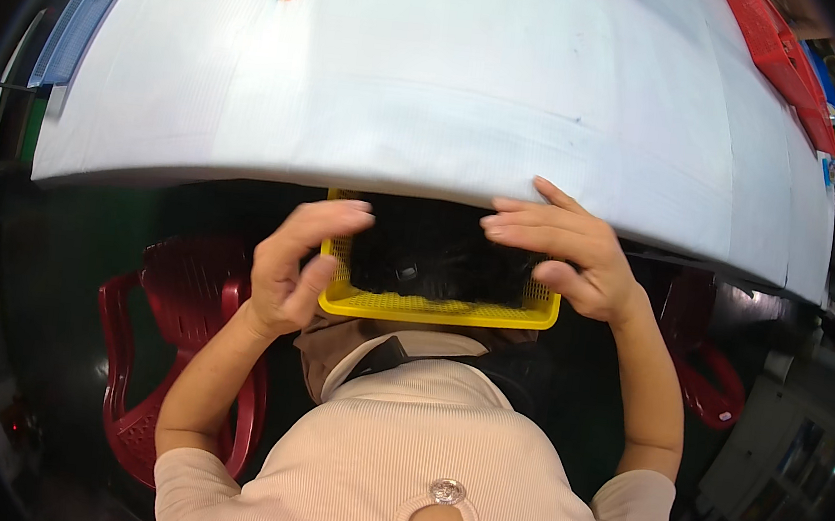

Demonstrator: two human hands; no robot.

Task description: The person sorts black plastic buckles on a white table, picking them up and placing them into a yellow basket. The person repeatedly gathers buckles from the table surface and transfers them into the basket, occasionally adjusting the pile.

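A yellow plastic basket [438, 313] rests at my lap, its far side under the edge of the white-covered table [432, 111]. Black material [448, 258] fills much of it; the kind of thing is too dark to make out. Over the basket's left rim hovers my left hand [302, 259], fingers stretched and thumb apart, nothing in it. My right hand [570, 245] is above the right side of the basket near the table edge, fingers spread and holding nothing. Both hands are slightly blurred.
Dark red plastic chairs stand to the left [188, 299] and right [713, 379] of me. A blue basket [78, 27] is at the table's far left, a red tray [783, 65] at its far right. A grey cabinet [771, 455] stands at the lower right.
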